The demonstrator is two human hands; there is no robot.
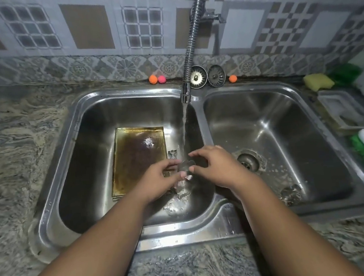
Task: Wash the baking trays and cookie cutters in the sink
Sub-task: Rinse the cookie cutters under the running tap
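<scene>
Water (184, 128) is pouring onto the cookie cutter (186, 165), which the left hand (158, 182) and right hand (216, 168) are both pinching with curled fingertips over the left basin (83, 170), just beside the baking tray (138, 158) lying on its floor. Turning the cutter slowly is probably what is letting the stream reach every inner edge.

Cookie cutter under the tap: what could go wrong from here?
The cookie cutter is pinched only by fingertips of the left hand and right hand in the water stream; wet, it may slip into the left basin. Its thin metal edge could nick a finger.
</scene>
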